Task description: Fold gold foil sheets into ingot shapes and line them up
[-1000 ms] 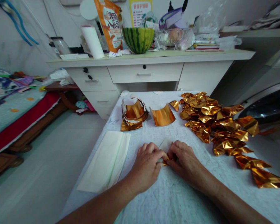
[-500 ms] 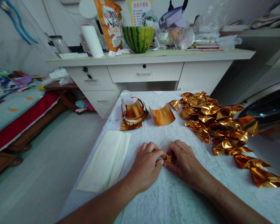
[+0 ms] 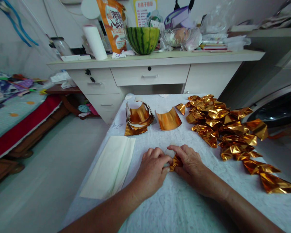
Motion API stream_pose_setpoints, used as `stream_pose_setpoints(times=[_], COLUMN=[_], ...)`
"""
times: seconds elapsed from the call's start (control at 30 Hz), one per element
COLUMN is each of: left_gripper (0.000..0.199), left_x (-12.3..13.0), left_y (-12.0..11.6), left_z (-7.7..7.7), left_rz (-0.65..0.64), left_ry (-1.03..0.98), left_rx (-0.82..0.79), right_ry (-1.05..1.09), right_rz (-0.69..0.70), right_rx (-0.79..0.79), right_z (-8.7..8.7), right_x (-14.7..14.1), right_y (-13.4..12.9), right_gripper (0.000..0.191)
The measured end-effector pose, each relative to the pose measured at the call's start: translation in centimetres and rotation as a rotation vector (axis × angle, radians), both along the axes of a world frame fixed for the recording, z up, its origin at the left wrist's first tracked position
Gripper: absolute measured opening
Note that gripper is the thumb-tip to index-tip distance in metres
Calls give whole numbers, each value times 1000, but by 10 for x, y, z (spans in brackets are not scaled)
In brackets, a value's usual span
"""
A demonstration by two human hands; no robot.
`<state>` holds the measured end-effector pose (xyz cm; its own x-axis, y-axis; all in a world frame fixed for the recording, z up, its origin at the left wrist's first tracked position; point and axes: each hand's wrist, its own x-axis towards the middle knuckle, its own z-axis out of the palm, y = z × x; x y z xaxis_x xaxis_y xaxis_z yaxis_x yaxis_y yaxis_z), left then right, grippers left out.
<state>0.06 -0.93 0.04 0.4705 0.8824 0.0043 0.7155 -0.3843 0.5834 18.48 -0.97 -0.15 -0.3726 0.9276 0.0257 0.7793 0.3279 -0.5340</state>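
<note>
My left hand (image 3: pixel 153 168) pinches the left side of a small gold foil paper piece (image 3: pixel 176 162) low over the cloth-covered table (image 3: pixel 145 207). On its other side my right hand (image 3: pixel 191 166) grips the same foil with thumb and fingers, the index finger reaching out over its top. Much of the piece is hidden by the fingers. Beyond the hands lies a curved gold foil sheet (image 3: pixel 169 119), and left of it a stack of curled gold sheets (image 3: pixel 139 118). Folded gold foil pieces (image 3: pixel 215 119) are heaped on the right.
A flat cream paper packet (image 3: pixel 109 166) lies left of my hands. Behind the table stands a white desk (image 3: pixel 150 76) bearing half a watermelon (image 3: pixel 143 40), an orange pouch (image 3: pixel 113 27) and a paper roll (image 3: pixel 95 43). A bed (image 3: pixel 19 119) is at the left, a washing machine (image 3: pixel 278 103) at the right.
My right index finger has lifted and stretched forward over the foil. More of the gold piece shows between my hands, while the pale sheet behind it is mostly covered. My left hand stays nearly still.
</note>
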Motion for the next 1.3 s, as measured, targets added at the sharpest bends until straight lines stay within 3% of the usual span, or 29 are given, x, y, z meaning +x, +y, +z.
stream_pose_setpoints(times=[0.27,0.5,0.63,0.83,0.93,1.0,1.13,1.3], left_gripper=[21,22,24,25,16,8,6,4], left_x=[0,-1,-2,-3,-1,2,8,11], left_y=[2,3,2,2,2,3,5,5], left_z=[2,0,-1,-1,0,0,-1,-1], left_rz=[-5,-20,-25,-24,-20,-21,-29,-66], left_ry=[3,-9,-8,-23,-24,-11,15,-9], left_rx=[-17,-5,-14,16,48,80,144,198], right_ry=[18,26,11,142,278,375,299,112], right_rz=[51,-42,-37,37,26,-30,-146,-107], right_rx=[-12,33,100,32,-72,-124,-15,62], right_z=[-3,-6,-11,-8,-3,0,1,-1], right_x=[9,0,-1,11,14,16,19,24], right_y=[0,-5,-4,-1,2,5,12,17], right_gripper=[74,57,64,71,60,41,6,8])
